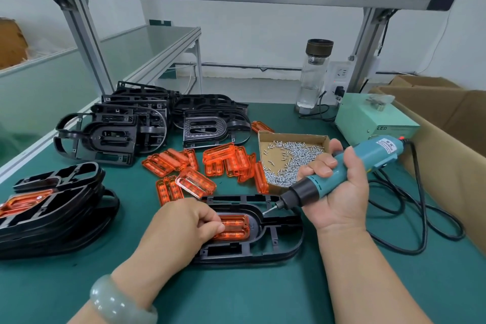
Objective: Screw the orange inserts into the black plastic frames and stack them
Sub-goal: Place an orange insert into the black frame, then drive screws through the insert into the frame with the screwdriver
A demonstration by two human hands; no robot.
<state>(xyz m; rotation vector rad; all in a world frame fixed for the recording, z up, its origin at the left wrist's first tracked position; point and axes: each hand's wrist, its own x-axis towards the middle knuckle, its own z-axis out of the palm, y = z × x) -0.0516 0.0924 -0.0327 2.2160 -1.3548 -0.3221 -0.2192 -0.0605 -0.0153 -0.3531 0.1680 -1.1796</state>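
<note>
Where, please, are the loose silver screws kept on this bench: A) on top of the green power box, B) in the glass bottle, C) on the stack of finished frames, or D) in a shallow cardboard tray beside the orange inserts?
D: the screws lie piled in the open cardboard tray, just right of the loose orange inserts and behind the right hand gripping the electric screwdriver.

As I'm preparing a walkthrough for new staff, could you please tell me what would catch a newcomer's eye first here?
The teal electric screwdriver gripped in the right hand, tip down at the black frame near centre, draws the eye first, while the left hand holds an orange insert seated in that frame. Behind them lies a bright scatter of loose orange inserts beside a cardboard tray of screws.
</note>
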